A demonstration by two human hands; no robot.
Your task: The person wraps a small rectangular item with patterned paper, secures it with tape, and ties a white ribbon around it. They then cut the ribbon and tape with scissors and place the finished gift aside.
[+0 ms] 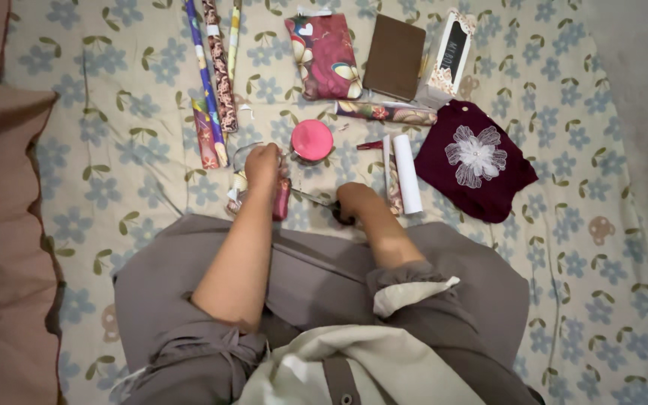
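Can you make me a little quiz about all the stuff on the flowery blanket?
1. True or false: the round pink lid lies just past the left hand.
2. What does the right hand hold? A) scissors B) a spoon C) a cup
3. Fill in: the dark red cloth has a white ____ on it.

Key: 1 true. 2 A, the blades point toward the left hand, which grips a small dark red roll. 3 flower.
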